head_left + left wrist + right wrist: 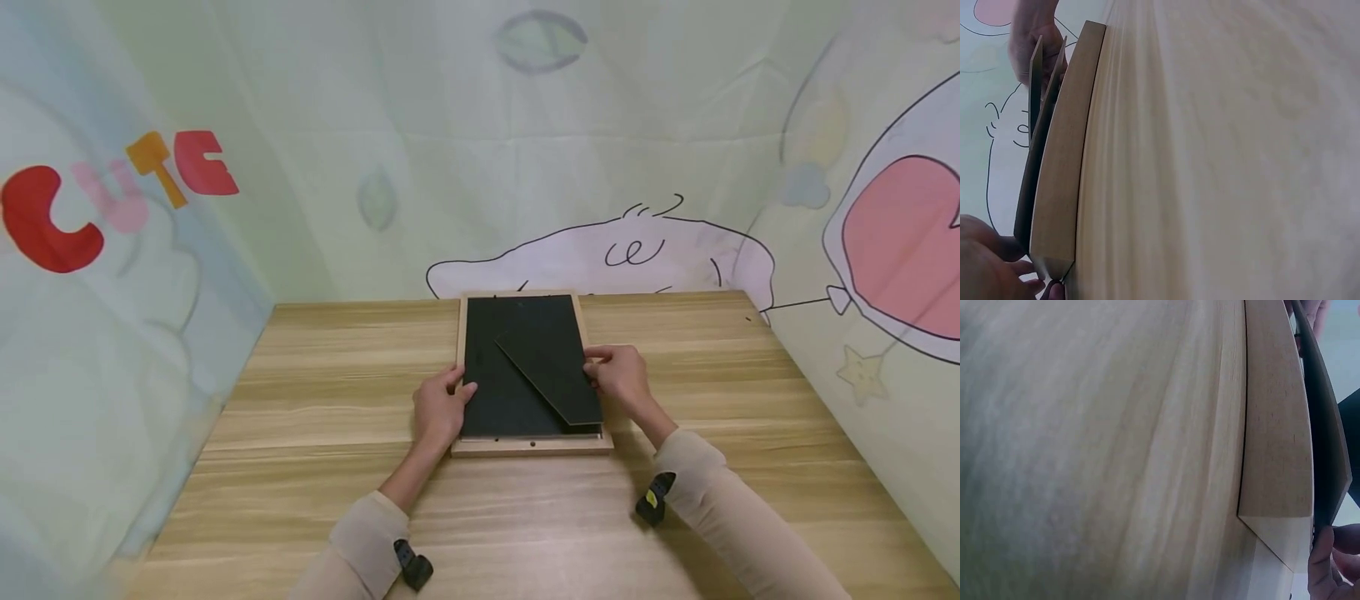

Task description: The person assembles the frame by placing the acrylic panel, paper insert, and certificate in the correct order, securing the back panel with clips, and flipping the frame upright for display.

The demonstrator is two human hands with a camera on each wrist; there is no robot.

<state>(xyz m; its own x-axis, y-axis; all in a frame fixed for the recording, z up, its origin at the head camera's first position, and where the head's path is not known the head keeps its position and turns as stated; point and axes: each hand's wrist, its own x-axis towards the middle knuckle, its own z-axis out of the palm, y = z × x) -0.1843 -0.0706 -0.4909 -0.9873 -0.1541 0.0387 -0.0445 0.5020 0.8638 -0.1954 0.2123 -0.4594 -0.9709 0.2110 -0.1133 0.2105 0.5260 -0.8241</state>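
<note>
A light wooden picture frame (517,448) lies on the table with its back up. Its black backing board (491,404) sits on top, and a black easel leg (551,371) is attached to the board, its near end tilted up. My left hand (441,408) grips the left side of the frame, thumb over the board's edge. With thumb and fingers, my right hand (621,377) pinches the right edge of the backing board. Both wrist views show a gap between the board (1325,425) and the wooden rail (1275,425), widest towards the right hand.
The wood-grain table (322,400) extends around the frame on both sides. Behind it hangs a pale printed cloth (330,183) with cartoon drawings and letters. Small black devices (414,567) are strapped at both wrists.
</note>
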